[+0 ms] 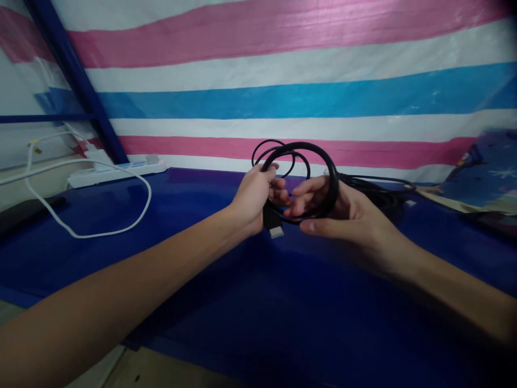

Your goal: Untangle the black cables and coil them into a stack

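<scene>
A coiled black cable (pixel 333 180) is held upright between my two hands above the blue table. My left hand (pixel 256 194) is closed on the left side of the coil, with the thumb on top. Below its palm hangs the cable's black plug (pixel 272 221) with a pale metal end. My right hand (pixel 347 210) has its fingers through the loop and its thumb below, around the coil's right side. Thinner loops of black cable (pixel 264 143) rise behind my left hand.
On the blue table (pixel 194 199), a white power strip (pixel 121 171) with a plugged-in charger stands at the back left, near a looped white cable (pixel 149 199). More black cable (pixel 383 188) lies behind my right hand. A striped sheet (pixel 283 102) hangs behind.
</scene>
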